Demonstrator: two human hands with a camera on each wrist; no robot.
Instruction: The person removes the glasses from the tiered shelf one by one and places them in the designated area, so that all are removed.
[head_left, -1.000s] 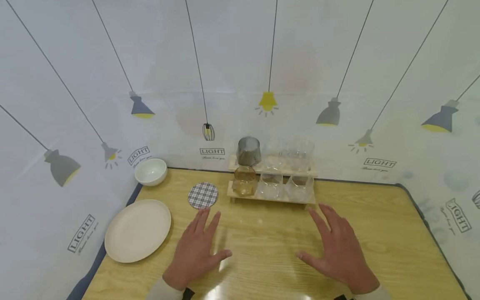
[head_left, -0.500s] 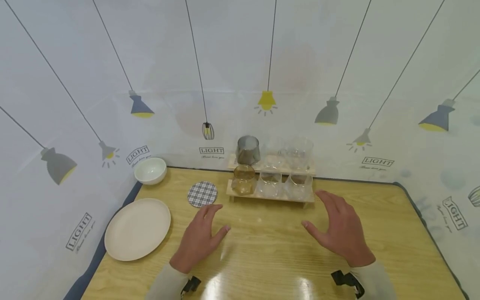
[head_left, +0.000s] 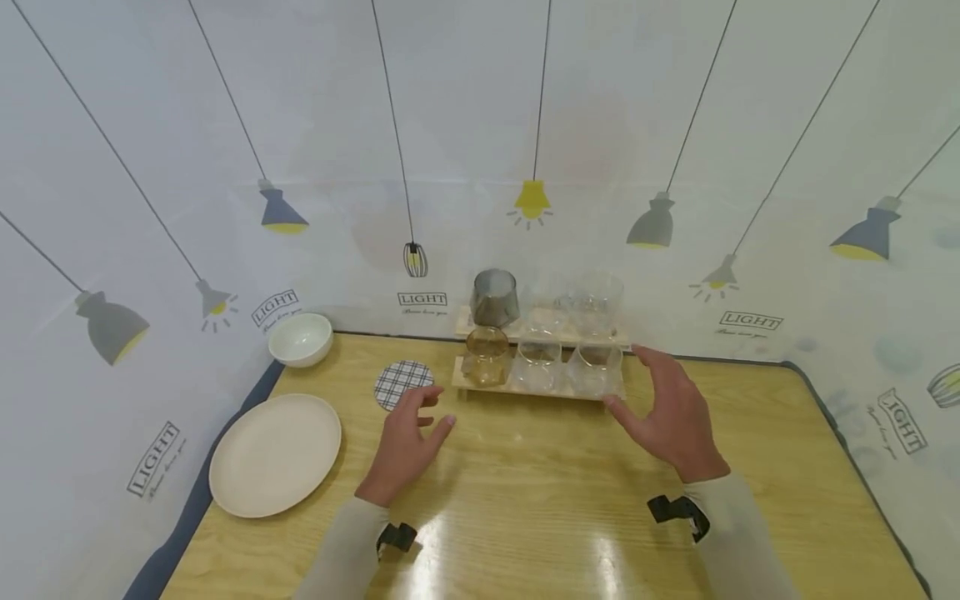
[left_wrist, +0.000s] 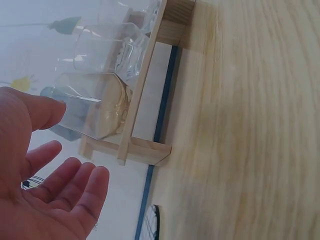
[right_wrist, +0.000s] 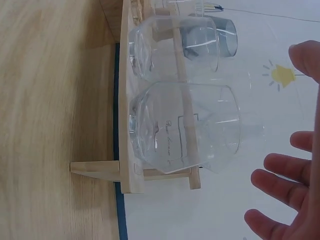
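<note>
Your right hand (head_left: 670, 414), fingers spread and holding nothing, is near the clear glass (head_left: 596, 367) at the right end of the wooden rack (head_left: 525, 388), so a hasty reach may knock it over.

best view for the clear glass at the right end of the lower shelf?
Right wrist: the clear glass fills the frame, close to the open right hand. Head view shows it small; left wrist shows only the other glasses.
</note>
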